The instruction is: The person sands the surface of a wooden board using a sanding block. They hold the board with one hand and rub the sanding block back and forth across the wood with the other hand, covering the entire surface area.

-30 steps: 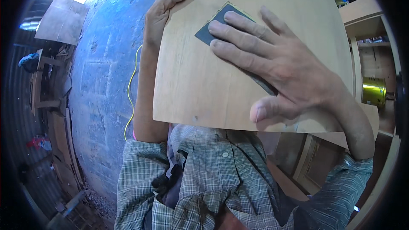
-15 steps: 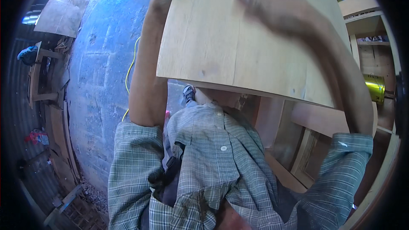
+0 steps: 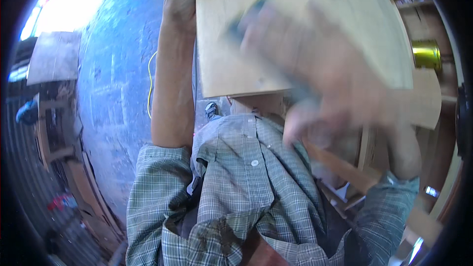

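Note:
A pale wooden board (image 3: 221,69) is held out in front of me, its near edge above my shirt. My left hand (image 3: 181,0) grips the board's left edge near the top of the view; its fingertips are partly out of sight. Over the right part of the board is my right hand (image 3: 315,64), smeared by motion. Pressed under it is a dark blue-grey flat piece (image 3: 249,17), which shows beyond the fingers and again near the thumb. Its exact kind is too blurred to make out.
A wooden cabinet frame (image 3: 453,34) stands on the right, with a shiny yellow-green can (image 3: 426,54) in it. A yellow cord (image 3: 150,81) lies on the blue-grey floor (image 3: 113,98). Along the left, a wooden stand (image 3: 44,133) and a leaning sheet (image 3: 54,58) line a corrugated wall.
My right hand has swept from the board's far part down toward me, past its near edge. The board's near edge looks more level. My left hand keeps its grip.

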The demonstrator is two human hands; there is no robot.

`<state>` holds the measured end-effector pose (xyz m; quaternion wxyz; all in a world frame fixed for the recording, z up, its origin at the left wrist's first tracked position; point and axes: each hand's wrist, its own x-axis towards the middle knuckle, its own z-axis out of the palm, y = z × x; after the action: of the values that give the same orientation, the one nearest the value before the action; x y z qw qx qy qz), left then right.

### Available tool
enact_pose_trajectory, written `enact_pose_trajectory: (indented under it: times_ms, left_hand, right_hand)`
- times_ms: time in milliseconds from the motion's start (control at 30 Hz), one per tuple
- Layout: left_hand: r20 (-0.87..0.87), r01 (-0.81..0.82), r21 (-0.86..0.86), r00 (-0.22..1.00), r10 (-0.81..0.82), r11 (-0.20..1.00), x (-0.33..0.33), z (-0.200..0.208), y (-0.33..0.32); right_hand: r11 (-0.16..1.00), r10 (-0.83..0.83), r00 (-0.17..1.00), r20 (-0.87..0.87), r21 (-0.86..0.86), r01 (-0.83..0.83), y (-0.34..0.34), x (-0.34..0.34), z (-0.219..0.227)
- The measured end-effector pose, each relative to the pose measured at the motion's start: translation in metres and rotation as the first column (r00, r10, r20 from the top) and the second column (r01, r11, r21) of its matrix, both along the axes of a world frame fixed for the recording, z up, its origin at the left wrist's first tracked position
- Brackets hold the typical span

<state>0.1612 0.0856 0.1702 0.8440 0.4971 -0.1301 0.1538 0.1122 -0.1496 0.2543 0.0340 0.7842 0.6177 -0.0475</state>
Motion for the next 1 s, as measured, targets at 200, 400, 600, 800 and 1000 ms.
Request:
enact_pose_trajectory:
  times_ms: [200,400,600,800,1000]
  left_hand:
    - [0.002,0.109,-0.021,0.994,-0.109,0.994,0.001,-0.003,0.003]
    - [0.015,0.290,-0.226,0.956,-0.294,0.930,0.015,-0.025,0.017]
    - [-0.193,0.389,-0.512,0.817,-0.544,0.766,-0.041,-0.017,0.002]
    - [-0.033,0.501,-0.469,0.813,-0.582,0.727,-0.032,-0.022,0.001]
    - [-0.156,0.067,-0.261,0.982,-0.110,0.963,-0.028,-0.039,-0.003]
  right_hand:
    - [0.915,-0.332,0.938,-0.099,0.207,0.346,0.007,-0.056,-0.011]
    - [0.762,-0.600,0.787,0.140,0.399,0.510,0.017,-0.110,-0.026]
    - [0.663,-0.723,0.668,0.174,0.447,0.600,0.047,-0.125,-0.036]
    - [0.653,-0.753,0.599,0.271,0.421,0.630,0.059,-0.117,-0.029]
    - [0.844,-0.526,0.601,0.602,0.283,0.455,0.040,-0.103,-0.027]
